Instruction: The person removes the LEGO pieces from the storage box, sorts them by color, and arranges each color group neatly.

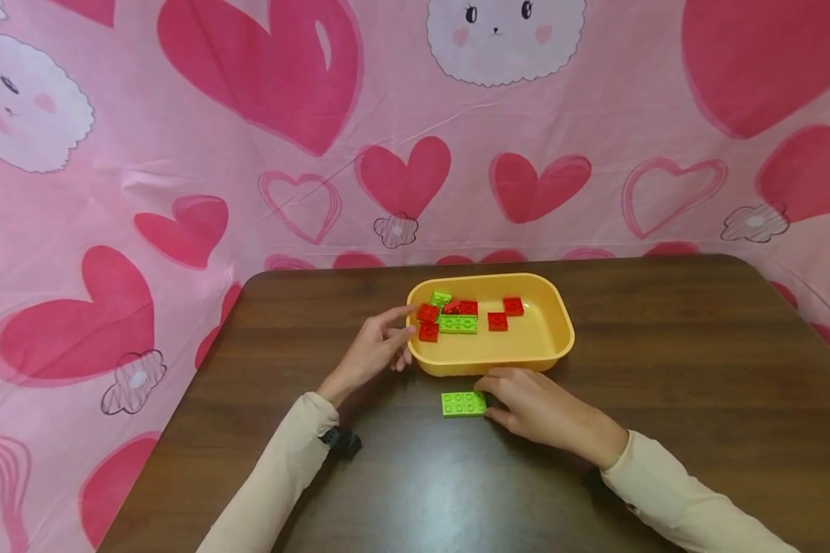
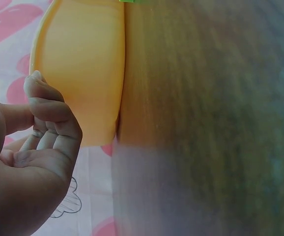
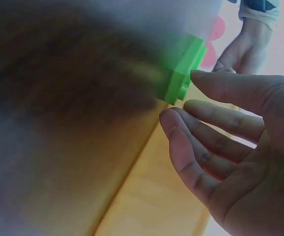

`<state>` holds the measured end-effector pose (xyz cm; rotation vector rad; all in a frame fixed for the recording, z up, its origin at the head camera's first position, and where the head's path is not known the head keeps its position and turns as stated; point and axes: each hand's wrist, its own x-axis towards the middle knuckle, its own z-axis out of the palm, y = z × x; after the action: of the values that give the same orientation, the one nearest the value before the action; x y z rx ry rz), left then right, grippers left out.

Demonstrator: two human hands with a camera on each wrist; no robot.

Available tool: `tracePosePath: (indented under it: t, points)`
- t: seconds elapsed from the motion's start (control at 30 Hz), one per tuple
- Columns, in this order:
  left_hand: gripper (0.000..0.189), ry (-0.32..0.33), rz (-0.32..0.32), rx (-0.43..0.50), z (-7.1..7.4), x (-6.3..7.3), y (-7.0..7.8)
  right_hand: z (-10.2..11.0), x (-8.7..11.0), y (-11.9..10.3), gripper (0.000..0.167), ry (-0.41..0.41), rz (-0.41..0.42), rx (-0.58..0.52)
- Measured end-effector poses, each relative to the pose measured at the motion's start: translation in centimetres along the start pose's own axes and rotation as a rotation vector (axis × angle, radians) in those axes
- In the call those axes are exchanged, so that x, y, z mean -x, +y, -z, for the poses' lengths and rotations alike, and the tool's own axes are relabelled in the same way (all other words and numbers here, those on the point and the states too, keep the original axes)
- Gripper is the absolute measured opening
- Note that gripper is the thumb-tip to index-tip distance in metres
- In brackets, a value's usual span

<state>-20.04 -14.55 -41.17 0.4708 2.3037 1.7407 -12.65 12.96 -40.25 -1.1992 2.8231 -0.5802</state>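
A lime-green toy brick [image 1: 463,404] with two rows of studs lies on the table in front of the yellow tray [image 1: 498,362]. My right hand [image 1: 536,411] pinches its right end between thumb and fingers. In the right wrist view the thumb and fingertips meet the edge of the green brick [image 3: 184,71]. At the tray's left rim, my left hand [image 1: 376,349] reaches in loosely, its forefinger extended over the edge towards the red bricks [image 1: 428,332]. The left wrist view has these fingers bent beside the tray wall [image 2: 83,73].
Inside the tray, a longer green brick [image 1: 458,324] and a smaller green one [image 1: 440,298] sit at the left with red bricks. Two red bricks [image 1: 498,321] lie nearer its middle. Behind the dark wooden table [image 1: 664,369] hangs a pink cloth [image 1: 470,123] with hearts.
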Motion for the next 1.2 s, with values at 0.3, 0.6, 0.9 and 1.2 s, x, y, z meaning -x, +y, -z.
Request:
tracePosePath:
  t: [0.3, 0.6, 0.9, 1.2]
  points:
    - [0.049, -0.002, 0.024, 0.011, 0.0, -0.2, 0.2, 2.3, 0.3, 0.0, 0.028, 0.033, 0.004, -0.067]
    - [0.050, 0.004, 0.037, 0.009, 0.1, -0.3, 0.3, 5.3, 0.3, 0.9, 0.028, 0.137, -0.029, -0.100]
    - [0.046, 0.007, 0.016, 0.018, -0.4, 0.0, 0.2, 6.1, 0.5, 2.4, 0.030, 0.201, -0.077, -0.099]
    - [0.046, 0.002, 0.003, 0.030, -0.4, -0.1, 0.8, 6.6, -1.3, 4.3, 0.031, 0.233, -0.101, -0.120]
